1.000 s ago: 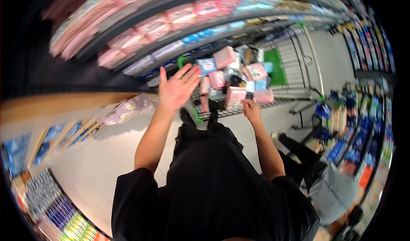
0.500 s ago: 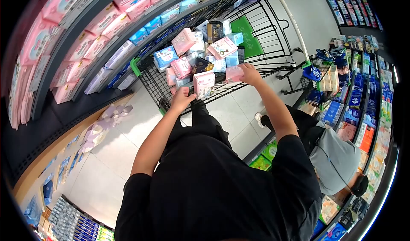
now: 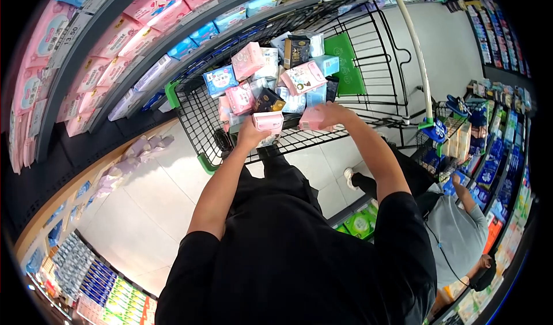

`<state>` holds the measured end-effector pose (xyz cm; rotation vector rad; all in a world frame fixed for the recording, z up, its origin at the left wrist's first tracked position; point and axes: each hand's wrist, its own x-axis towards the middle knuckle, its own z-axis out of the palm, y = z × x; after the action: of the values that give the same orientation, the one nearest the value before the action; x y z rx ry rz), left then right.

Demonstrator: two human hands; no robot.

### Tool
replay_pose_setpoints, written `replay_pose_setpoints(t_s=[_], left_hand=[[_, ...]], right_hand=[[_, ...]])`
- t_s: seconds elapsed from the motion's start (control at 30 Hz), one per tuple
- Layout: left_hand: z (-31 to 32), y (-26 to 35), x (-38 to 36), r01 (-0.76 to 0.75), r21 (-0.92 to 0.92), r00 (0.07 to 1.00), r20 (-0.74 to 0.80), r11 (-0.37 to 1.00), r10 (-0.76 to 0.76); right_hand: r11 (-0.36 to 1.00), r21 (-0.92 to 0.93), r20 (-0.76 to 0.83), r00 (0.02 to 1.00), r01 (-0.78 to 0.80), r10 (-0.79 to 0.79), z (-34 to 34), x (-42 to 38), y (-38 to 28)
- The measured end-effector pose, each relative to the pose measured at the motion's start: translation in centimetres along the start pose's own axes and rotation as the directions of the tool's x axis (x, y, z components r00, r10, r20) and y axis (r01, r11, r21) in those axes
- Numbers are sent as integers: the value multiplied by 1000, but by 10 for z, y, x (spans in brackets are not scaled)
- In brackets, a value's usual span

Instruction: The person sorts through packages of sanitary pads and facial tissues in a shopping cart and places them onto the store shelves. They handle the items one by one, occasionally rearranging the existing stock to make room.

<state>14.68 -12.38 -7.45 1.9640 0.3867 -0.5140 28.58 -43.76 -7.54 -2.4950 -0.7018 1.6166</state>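
Observation:
A shopping cart (image 3: 193, 130) stands in front of me with a heap of soft packs in it. My left hand (image 3: 251, 133) is closed around a small pink pack (image 3: 268, 120) at the cart's near rim. To its right, my right hand (image 3: 335, 115) grips another pink pack (image 3: 311, 118), with the fingers over its right end. Behind them lie a black pack (image 3: 269, 100), a blue-and-white pack (image 3: 220, 81), a pink-and-white pack (image 3: 303, 78) and a black-and-gold pack (image 3: 296, 51). The undersides of both held packs are hidden.
Shelves of pink packs (image 3: 118, 35) and blue packs (image 3: 204, 33) run along the left. A person in a grey shirt (image 3: 455, 233) is at the right-hand shelves, near a smaller wire basket (image 3: 429, 155). Pale floor tiles (image 3: 144, 210) lie at lower left.
My left hand has moved from the cart rim onto the pink pack, which now tips with its top toward me. My right hand keeps its pack. The person at right has an arm stretched to the shelf.

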Motion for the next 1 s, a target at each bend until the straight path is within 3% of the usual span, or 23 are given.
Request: replay_pose_setpoints(t_s=[0.07, 0.13, 0.17, 0.2, 0.27, 0.3, 0.4, 0.47, 0.57, 0.6, 0.67, 0.73, 0.77, 0.9, 0.93, 1.0], left_hand=[[-4, 13, -10, 38, -8, 997, -72, 999, -39], [-16, 28, -18, 32, -73, 995, -92, 997, -38], [-24, 42, -28, 39, -381, 998, -35, 924, -57], [-32, 45, -32, 117, -668, 992, 110, 735, -58], [-57, 70, -50, 264, -883, 960, 280, 389, -17], [-66, 80, -58, 278, -896, 956, 293, 346, -10], [-78, 95, -68, 170, -903, 954, 250, 394, 163], [-81, 106, -69, 123, -882, 966, 211, 454, 148], [-86, 110, -73, 56, -876, 982, 136, 480, 133], [-91, 109, -76, 51, -905, 987, 111, 422, 119], [-104, 105, -82, 28, -955, 994, 57, 297, 89], [-116, 103, -89, 103, -982, 994, 97, 161, -42], [-122, 109, -96, 77, -993, 997, 74, 93, -39], [-134, 136, -124, -65, -997, 994, -68, -39, 85], [-135, 141, -130, -110, -992, 986, -116, -53, 117], [-138, 149, -143, -133, -988, 979, -144, -84, 144]], right_hand=[[999, -19, 31, 999, 33, -32, -1, 4, 5], [978, 180, 40, 993, 104, -113, -20, -14, -2], [969, 223, 99, 987, 105, -130, -32, -21, -8], [958, 266, 156, 977, 103, -148, -42, -27, -15], [898, 436, 255, 948, 65, -192, -56, -37, -31], [834, 552, 292, 930, 26, -222, -62, -42, -40], [686, 728, 308, 891, 6, -335, -89, -65, -90], [673, 740, 334, 861, 12, -383, -98, -58, -107], [607, 792, 268, 858, 63, -438, -115, -65, -129], [587, 807, 254, 857, 68, -449, -120, -69, -136], [446, 888, 177, 814, 110, -553, -131, -87, -142], [208, 935, -64, 712, 288, -699, -133, -113, -158], [114, 947, -116, 653, 299, -748, -135, -119, -162], [-15, 823, -473, 671, 567, -571, -120, -122, -210], [23, 790, -542, 715, 613, -441, -116, -116, -222], [-121, 796, -591, 715, 594, -373, -114, -111, -244]])
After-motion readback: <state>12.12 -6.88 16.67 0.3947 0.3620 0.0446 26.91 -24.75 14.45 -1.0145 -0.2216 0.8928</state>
